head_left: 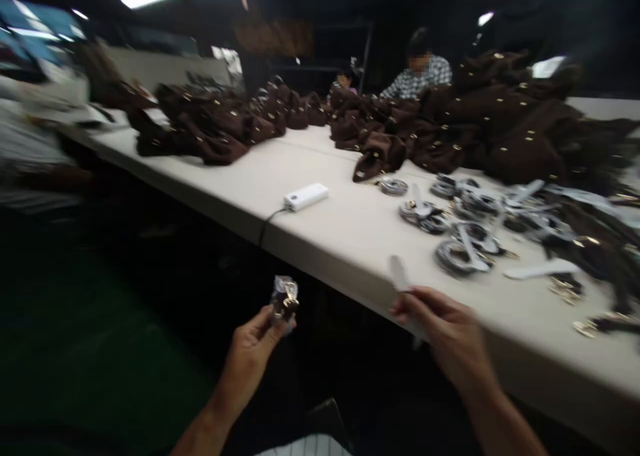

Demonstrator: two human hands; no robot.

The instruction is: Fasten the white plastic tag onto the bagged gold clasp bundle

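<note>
My left hand [254, 341] is closed round a small dark bundle [285, 297] with shiny gold metal fittings and what looks like clear plastic about it. It is held up in front of the table's near edge. My right hand [440, 323] pinches a flat whitish strip [399, 273], which points up past the fingers; its lower end shows beneath them. Both hands are apart, and motion blurs the right one. Closest to the right hand on the tabletop lies a coiled strap [456, 255] with a pale strip across it.
A long white table [345, 233] runs away from me. On it lie a white power strip [306, 197] with a black cord, several coiled straps and a pale strip [543, 268]. Brown bags [530, 136] with gold studs are heaped behind. A person in a checked shirt [437, 71] is across the table.
</note>
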